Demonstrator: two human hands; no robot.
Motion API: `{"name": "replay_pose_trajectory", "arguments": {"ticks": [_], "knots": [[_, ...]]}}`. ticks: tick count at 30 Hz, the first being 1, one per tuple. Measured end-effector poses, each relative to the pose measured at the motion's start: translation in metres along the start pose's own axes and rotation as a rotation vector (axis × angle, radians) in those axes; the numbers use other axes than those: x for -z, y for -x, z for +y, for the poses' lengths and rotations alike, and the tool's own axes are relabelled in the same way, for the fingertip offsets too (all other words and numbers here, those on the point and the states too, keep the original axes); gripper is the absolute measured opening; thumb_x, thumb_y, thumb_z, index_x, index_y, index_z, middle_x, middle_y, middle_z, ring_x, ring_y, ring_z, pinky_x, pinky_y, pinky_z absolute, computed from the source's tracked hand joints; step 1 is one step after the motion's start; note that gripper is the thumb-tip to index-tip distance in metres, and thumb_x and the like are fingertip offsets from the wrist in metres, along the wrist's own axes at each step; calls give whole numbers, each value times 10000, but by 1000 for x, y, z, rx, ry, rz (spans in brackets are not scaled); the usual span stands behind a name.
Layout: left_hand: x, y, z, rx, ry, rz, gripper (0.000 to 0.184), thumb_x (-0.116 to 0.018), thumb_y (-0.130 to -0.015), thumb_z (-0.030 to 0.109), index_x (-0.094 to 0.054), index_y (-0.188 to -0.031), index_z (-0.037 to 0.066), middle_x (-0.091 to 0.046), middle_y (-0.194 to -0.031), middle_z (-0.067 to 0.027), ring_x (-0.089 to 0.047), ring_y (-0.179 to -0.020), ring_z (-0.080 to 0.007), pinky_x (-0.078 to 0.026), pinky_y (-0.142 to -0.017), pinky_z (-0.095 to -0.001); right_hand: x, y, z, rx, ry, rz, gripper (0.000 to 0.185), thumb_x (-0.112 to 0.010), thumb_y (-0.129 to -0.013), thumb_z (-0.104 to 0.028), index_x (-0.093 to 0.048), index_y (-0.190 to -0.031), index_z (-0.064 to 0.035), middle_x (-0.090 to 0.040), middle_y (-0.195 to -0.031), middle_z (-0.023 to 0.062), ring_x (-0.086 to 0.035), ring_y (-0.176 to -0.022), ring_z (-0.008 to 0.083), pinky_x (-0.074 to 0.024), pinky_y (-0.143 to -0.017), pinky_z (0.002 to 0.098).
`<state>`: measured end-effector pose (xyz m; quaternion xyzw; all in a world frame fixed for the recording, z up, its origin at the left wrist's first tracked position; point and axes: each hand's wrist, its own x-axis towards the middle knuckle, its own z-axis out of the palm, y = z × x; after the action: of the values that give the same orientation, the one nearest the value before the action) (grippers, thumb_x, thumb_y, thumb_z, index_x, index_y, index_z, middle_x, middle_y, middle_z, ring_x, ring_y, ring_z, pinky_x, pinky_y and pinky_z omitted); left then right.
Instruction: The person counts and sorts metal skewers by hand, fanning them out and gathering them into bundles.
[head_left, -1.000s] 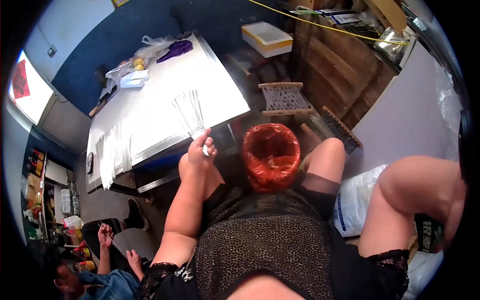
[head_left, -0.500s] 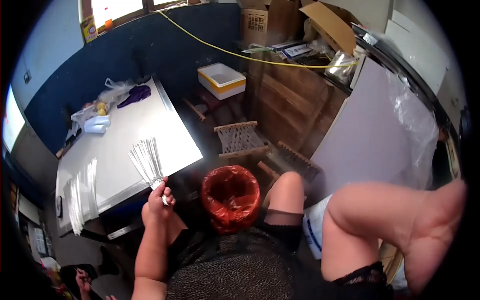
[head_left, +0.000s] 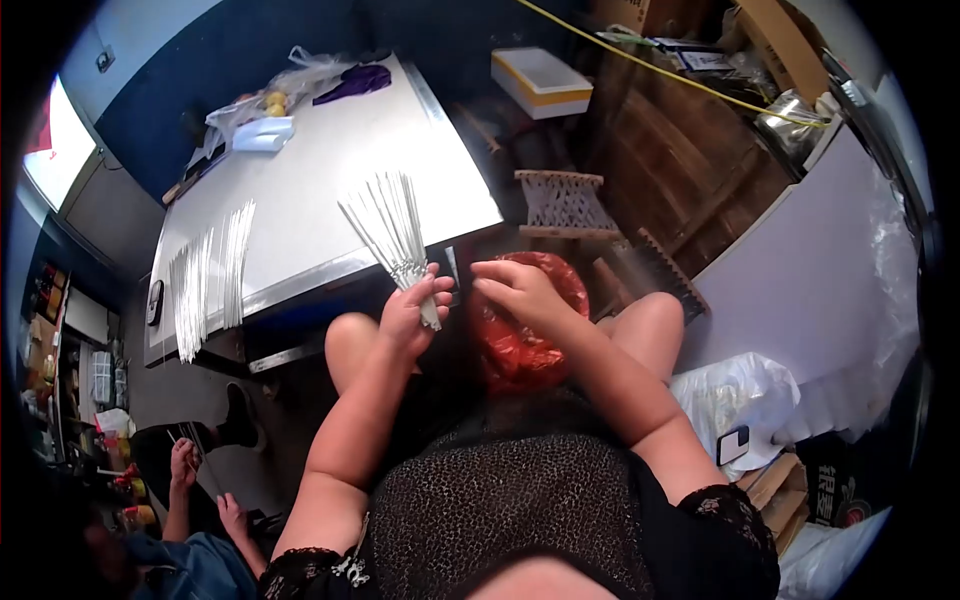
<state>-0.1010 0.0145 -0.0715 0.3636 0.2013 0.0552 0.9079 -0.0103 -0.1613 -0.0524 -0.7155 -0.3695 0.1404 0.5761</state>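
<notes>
Silvery-white strips, gathered into a bundle [head_left: 382, 228], are gripped at their near end by the left hand [head_left: 418, 305], its fingers closed around them; the free ends fan out toward the far left, in front of the near right part of the table [head_left: 300, 225]. The right hand [head_left: 522, 292] is to the right of the bundle and apart from it, with the fingers extended, slightly bent and parted from the thumb, over the near part of a red plastic bag [head_left: 530, 362] that stands between the person's knees. On the left part of the table, further strips lie in two neighbouring groups, one larger [head_left: 190, 300] and one smaller [head_left: 236, 265], their near ends at the table's near edge; a dark handheld device [head_left: 155, 302] rests just to their left. At the far end of the table are clear plastic bags [head_left: 312, 72] and a purple cloth [head_left: 355, 85]. Beyond the red bag, toward the far right, stand a wooden-framed stool with a corded seat [head_left: 565, 203] and, farther off, a white box with a yellow band [head_left: 540, 82]. A white sack [head_left: 735, 395] lies to the right of the person's knees. At the near left, a co-worker's two hands [head_left: 183, 463] are raised beside thin strips.
</notes>
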Motion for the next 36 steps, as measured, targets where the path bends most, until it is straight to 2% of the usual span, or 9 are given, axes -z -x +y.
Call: {"name": "replay_pose_trajectory", "arguments": {"ticks": [4, 7, 19, 26, 28, 30, 32, 34, 36], "knots": [[13, -5, -3, 3, 75, -97, 87, -499, -910, 150, -518, -950, 75, -586, -744, -18, -446, -479, -42, -328, -370, -172, -51, -46, 16, -462, -479, -173, 282, -525, -901, -263, -615, -918, 4, -588, -742, 18, -579, -697, 112, -472, -623, 229], [17, -1, -3, 13, 41, -60, 86, -497, -911, 152, -516, -879, 74, -560, -722, -8, -400, -462, -32, -301, -355, -163, -67, -63, 20, -465, -618, -180, 234, -539, -896, -231, -585, -800, -23, -561, -664, 10, -501, -512, 74, -451, -509, 217], [9, 10, 6, -86, 24, -61, 191, -490, -894, 139, -504, -1034, 9, -628, -875, -109, -479, -546, -85, -398, -437, -212, -72, -73, 23, -529, -716, -98, 204, -541, -870, -145, -607, -956, 28, -629, -838, 73, -574, -689, 101, -479, -652, 249], [22, 6, 10, 55, 97, 39, 208, -466, -911, 142, -499, -1075, 20, -482, -646, 7, -323, -360, -16, -261, -288, -169, -61, -49, 28, -471, -553, -123, 298, -484, -904, -293, -616, -966, -33, -615, -779, 44, -566, -617, 114, -454, -535, 244], [22, 5, 9, -4, 63, 9, 212, -437, -931, 162, -494, -1105, 56, -438, -622, 23, -309, -362, -18, -248, -288, -163, -40, -15, 30, -490, -371, -159, 285, -497, -899, -233, -597, -1068, -26, -625, -868, 54, -576, -688, 107, -467, -603, 233], [27, 2, 7, -52, 10, -8, 237, -423, -946, 205, -483, -1140, 83, -378, -597, 35, -284, -366, -24, -246, -285, -169, -25, 29, 63, -350, -197, -253, 266, -539, -861, -212, -613, -1005, -2, -636, -801, 59, -591, -642, 123, -482, -567, 258], [14, 6, 10, -68, -14, 36, 260, -424, -951, 235, -469, -1154, 78, -345, -586, 39, -274, -378, -29, -251, -282, -176, -18, 73, 81, -615, -309, -191, 252, -554, -830, -160, -618, -1005, 9, -642, -769, 74, -601, -656, 121, -491, -588, 275], [6, 12, 6, -72, -86, 64, 253, -461, -939, 276, -482, -1108, 89, -330, -577, 44, -265, -382, -32, -235, -296, -181, -23, 101, 112, -445, -245, -162, 205, -541, -853, -172, -625, -975, -31, -646, -811, 47, -595, -637, 131, -484, -575, 266], [-1, 18, -3, -103, -217, 20, 249, -491, -924, 285, -483, -1084, 94, -322, -569, 49, -266, -379, -35, -226, -304, -184, -26, 108, 104, -678, -350, -154, 212, -536, -888, -219, -610, -1005, -59, -639, -889, 29, -598, -695, 130, -487, -591, 269]]}}
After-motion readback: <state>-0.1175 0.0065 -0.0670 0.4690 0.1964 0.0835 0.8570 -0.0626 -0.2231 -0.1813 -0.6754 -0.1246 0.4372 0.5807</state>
